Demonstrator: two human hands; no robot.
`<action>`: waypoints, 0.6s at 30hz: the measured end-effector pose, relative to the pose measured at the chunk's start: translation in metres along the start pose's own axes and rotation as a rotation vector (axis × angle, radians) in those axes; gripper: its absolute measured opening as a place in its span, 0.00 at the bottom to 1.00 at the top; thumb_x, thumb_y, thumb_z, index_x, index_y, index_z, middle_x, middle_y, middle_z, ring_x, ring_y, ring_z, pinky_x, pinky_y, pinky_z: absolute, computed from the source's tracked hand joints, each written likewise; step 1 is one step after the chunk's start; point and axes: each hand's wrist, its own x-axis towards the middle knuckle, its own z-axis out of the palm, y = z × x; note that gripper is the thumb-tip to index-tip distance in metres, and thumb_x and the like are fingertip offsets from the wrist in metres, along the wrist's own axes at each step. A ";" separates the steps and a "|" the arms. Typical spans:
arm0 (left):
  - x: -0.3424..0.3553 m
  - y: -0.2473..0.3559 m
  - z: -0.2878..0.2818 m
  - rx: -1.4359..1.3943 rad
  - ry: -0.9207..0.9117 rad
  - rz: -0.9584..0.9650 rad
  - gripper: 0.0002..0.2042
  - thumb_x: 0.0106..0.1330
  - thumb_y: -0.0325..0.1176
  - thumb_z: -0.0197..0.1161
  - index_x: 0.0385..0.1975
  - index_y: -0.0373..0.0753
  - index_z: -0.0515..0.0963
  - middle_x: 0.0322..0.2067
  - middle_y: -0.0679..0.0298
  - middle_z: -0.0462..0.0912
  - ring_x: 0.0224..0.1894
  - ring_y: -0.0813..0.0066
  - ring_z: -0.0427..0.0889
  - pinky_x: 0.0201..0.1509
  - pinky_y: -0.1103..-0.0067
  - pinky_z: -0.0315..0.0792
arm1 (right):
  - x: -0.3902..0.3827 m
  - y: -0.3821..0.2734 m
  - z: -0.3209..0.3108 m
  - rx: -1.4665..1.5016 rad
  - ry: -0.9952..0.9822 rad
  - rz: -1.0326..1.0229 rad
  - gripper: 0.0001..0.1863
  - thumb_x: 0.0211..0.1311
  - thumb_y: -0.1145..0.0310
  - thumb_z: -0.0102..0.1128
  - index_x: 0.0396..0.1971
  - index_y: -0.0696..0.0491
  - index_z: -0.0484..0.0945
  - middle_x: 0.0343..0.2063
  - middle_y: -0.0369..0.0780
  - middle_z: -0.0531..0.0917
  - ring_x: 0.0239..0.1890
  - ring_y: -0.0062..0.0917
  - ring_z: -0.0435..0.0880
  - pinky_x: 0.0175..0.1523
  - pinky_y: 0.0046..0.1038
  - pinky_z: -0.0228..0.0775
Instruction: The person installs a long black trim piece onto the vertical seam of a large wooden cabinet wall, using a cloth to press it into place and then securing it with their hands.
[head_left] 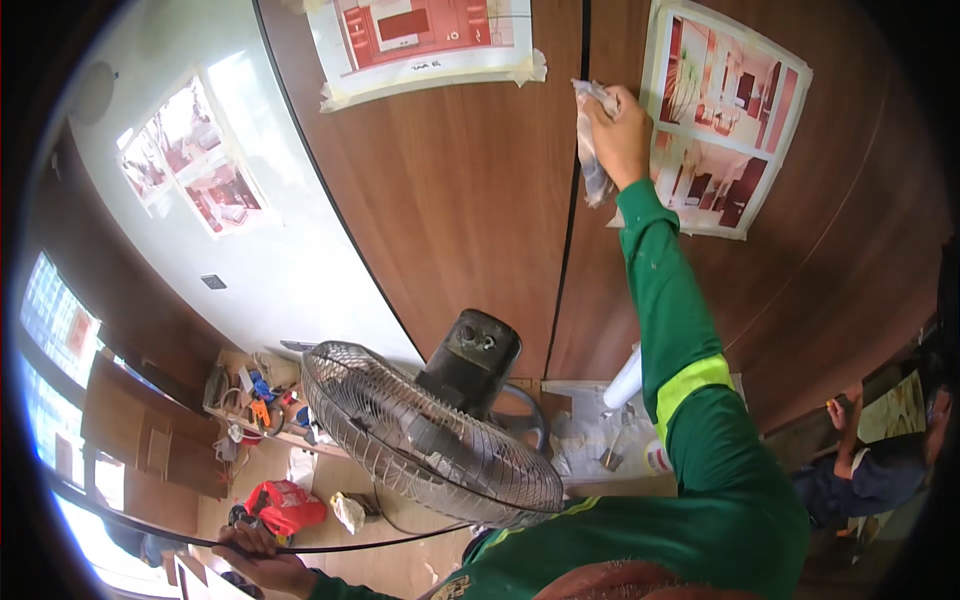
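Observation:
My right hand, raised at the end of a green sleeve, pinches a crumpled whitish rag. The rag lies against the dark groove between two brown wood panels. Just right of this hand, a printed sheet of room pictures is taped to the panel. Low on the left, my left hand is closed around a long thin black strip, which curves across the lower view; whether it is a cable or a stiff trim I cannot tell.
A caged fan stands close between me and the panels. A white roll leans near plastic sheeting. Tools fill a shelf; a red bag lies on the floor. Another person in dark clothes is at right.

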 end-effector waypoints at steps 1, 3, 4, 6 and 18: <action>0.000 -0.001 0.001 0.006 0.026 -0.003 0.17 0.78 0.45 0.49 0.37 0.35 0.71 0.21 0.72 0.56 0.18 0.87 0.50 0.15 0.87 0.47 | 0.002 0.000 0.002 0.013 0.021 -0.018 0.17 0.56 0.58 0.67 0.34 0.58 0.81 0.28 0.53 0.84 0.34 0.49 0.84 0.38 0.40 0.74; -0.003 0.001 0.003 0.036 0.079 -0.014 0.17 0.78 0.45 0.49 0.36 0.36 0.71 0.21 0.72 0.55 0.18 0.87 0.49 0.15 0.87 0.47 | 0.011 -0.009 0.008 -0.089 0.061 -0.018 0.17 0.56 0.58 0.67 0.35 0.58 0.81 0.29 0.53 0.84 0.34 0.48 0.85 0.38 0.40 0.74; -0.001 -0.002 0.000 0.012 0.033 -0.014 0.17 0.78 0.45 0.49 0.36 0.36 0.71 0.21 0.72 0.55 0.18 0.87 0.49 0.16 0.87 0.47 | 0.021 -0.015 0.009 -0.110 0.066 -0.005 0.18 0.56 0.56 0.67 0.34 0.59 0.81 0.28 0.54 0.84 0.34 0.48 0.85 0.38 0.41 0.74; 0.003 -0.006 -0.007 -0.041 -0.054 -0.016 0.17 0.78 0.45 0.48 0.37 0.36 0.71 0.21 0.72 0.54 0.18 0.87 0.49 0.16 0.87 0.47 | 0.028 -0.027 0.008 -0.013 0.092 0.001 0.19 0.55 0.55 0.67 0.33 0.59 0.81 0.27 0.54 0.83 0.33 0.48 0.84 0.37 0.41 0.74; -0.003 0.016 -0.027 -0.001 0.058 -0.015 0.17 0.78 0.47 0.49 0.38 0.37 0.72 0.20 0.73 0.53 0.18 0.87 0.50 0.16 0.88 0.47 | 0.019 -0.003 0.019 -0.136 0.087 -0.054 0.20 0.54 0.54 0.70 0.32 0.58 0.80 0.28 0.52 0.84 0.33 0.48 0.84 0.38 0.41 0.74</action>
